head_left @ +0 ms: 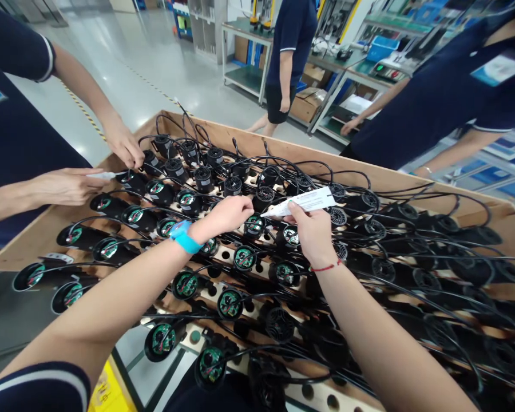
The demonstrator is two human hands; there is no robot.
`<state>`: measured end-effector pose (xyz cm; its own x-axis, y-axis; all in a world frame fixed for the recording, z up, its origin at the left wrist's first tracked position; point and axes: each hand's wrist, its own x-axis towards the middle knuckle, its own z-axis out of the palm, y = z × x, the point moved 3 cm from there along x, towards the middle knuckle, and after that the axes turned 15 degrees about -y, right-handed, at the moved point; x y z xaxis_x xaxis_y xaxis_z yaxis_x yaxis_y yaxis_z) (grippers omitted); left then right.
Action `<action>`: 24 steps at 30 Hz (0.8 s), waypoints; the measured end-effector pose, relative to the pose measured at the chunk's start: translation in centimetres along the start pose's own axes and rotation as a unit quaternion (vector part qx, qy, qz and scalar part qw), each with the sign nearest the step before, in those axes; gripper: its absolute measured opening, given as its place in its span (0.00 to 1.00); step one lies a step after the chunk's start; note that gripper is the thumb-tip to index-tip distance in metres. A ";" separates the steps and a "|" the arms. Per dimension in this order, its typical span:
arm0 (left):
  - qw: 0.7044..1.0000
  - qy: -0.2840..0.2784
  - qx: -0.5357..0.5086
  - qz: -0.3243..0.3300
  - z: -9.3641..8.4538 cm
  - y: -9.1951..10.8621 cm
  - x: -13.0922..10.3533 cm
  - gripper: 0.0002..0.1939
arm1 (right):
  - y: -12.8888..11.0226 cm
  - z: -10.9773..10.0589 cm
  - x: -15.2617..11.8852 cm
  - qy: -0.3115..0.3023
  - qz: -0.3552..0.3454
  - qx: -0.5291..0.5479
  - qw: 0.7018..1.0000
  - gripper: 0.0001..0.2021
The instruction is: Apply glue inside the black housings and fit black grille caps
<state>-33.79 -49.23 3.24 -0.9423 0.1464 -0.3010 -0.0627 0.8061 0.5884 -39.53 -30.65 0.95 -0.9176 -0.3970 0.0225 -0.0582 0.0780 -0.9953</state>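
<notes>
My right hand grips a white squeeze tube with small print on it. The tube's narrow tip points left, over a black cylindrical housing whose open end shows a green circuit board. My left hand, with a blue band at its wrist, is closed just above that housing; whatever its fingers pinch is hidden. Around both hands stand rows of similar black housings with black cables, some showing green boards, others covered by grilled caps.
A wooden tray with high sides holds the housings in perforated boards. At the left, a co-worker's hand holds another white tube beside a housing. Two more people stand beyond the tray, near workbenches. A yellow bin sits below.
</notes>
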 end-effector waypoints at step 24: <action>0.924 0.125 0.344 0.111 6.0 0.8 -6.4 0.09 | 0.5 3.3 0.0 -0.125 -0.013 -0.284 0.951 0.12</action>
<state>-25.89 -46.11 1.14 -0.9590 0.2834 0.0032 0.2832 0.9587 -0.0275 -38.29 -33.62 0.13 -0.7948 -0.6050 -0.0465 -0.3485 0.5179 -0.7813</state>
